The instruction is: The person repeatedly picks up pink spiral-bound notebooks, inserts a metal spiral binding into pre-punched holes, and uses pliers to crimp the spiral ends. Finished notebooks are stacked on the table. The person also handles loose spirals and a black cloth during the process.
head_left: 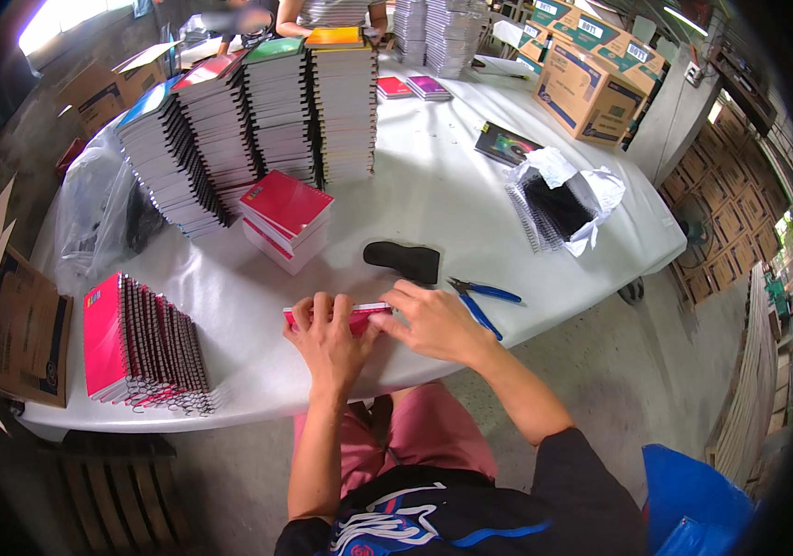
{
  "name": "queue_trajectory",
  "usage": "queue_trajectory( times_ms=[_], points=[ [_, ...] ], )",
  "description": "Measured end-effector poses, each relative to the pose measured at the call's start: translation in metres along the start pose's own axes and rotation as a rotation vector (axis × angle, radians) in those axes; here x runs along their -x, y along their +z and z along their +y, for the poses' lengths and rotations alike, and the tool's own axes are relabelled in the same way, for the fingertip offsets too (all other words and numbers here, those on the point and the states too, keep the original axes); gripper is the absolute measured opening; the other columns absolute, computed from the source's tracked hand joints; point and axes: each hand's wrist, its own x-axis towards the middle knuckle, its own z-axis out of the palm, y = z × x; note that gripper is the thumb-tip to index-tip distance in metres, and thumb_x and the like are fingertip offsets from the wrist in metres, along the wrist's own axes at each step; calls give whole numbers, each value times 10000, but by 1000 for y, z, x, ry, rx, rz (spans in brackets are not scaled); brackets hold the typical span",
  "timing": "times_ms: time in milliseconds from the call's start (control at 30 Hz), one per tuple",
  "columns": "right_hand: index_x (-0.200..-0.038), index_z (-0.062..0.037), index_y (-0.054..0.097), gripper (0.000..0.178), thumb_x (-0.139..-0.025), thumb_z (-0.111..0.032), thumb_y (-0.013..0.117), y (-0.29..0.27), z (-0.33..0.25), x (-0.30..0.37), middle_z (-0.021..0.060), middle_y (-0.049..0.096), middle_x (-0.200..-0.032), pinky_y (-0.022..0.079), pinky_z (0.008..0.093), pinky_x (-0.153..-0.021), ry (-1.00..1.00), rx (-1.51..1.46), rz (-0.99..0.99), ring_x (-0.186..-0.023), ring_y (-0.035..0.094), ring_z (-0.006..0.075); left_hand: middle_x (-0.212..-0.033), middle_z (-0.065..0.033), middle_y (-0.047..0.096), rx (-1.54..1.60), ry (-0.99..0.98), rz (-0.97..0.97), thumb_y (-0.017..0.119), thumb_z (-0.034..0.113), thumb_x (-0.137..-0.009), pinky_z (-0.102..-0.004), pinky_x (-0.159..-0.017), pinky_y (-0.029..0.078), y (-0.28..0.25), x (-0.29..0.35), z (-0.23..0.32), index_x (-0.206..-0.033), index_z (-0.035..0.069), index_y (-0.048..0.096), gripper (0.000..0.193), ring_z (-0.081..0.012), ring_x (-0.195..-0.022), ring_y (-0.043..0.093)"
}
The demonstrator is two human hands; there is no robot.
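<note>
Near the front edge of the white table, a red notebook (pixel 359 320) lies between my hands, mostly covered by them. My left hand (pixel 326 341) curls its fingers over the left part and grips it. At the right end, my right hand (pixel 435 322) pinches the notebook's edge; whether a wire is between those fingers is hidden. Just beyond lies a flat black piece (pixel 406 261), rounded at its left end. Beside my right hand are cutting pliers (pixel 486 298) with blue handles, jaws apart. A stack of red-covered notebooks without visible coils (pixel 287 218) stands ahead to the left.
Red spiral notebooks (pixel 141 343) are piled at the left. Tall spiral notebook stacks (pixel 271 116) stand behind. To the right, torn white wrapping (pixel 563 199) holds dark contents near a black box (pixel 507 144). Cartons (pixel 591 88) sit far right; another person (pixel 331 14) is across the table.
</note>
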Motion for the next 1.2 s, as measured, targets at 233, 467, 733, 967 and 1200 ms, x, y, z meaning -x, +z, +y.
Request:
queue_trajectory(
  times_ms=[233, 467, 733, 967, 1200],
  points=[
    [-904, -35, 631, 403, -888, -423, 524, -3, 16, -12, 110, 582, -918, 511, 408, -619, -76, 74, -197, -724, 623, 327, -903, -37, 501, 56, 46, -35, 737, 418, -652, -492, -830, 323, 0, -2, -2, -851, 133, 565, 388, -288, -972, 452],
    [-815, -40, 587, 237, -854, -273, 579, 16, 17, -3, 91, 515, -807, 499, 366, -561, -183, 188, 105, -657, 608, 257, -934, -80, 488, 44, 90, -31, 738, 349, -649, -476, -828, 331, -4, -2, -4, -886, 115, 550, 382, -324, -988, 432],
    [-828, -31, 600, 321, -918, -315, 481, 3, 8, -1, 101, 548, -869, 502, 395, -673, -49, 166, -129, -771, 612, 278, -927, -88, 484, 23, 124, -115, 744, 371, -662, -468, -829, 330, -7, -4, -9, -864, 82, 542, 406, -322, -992, 428],
    [-1196, -121, 539, 414, -833, -322, 548, -10, 89, -30, 140, 500, -1205, 444, 492, -866, 182, 322, -159, -1113, 487, 355, -880, -88, 507, 110, 117, -124, 747, 546, -605, -431, -825, 346, -25, -3, -18, -787, 57, 567, 552, -315, -915, 441],
    [-1075, -15, 582, 345, -774, -184, 577, 47, 116, -31, 166, 561, -1087, 516, 414, -745, 93, 424, -10, -935, 577, 343, -918, -105, 515, 152, 121, -91, 780, 485, -601, -444, -874, 332, -20, 2, -13, -809, 71, 573, 507, -323, -957, 455]
  ],
)
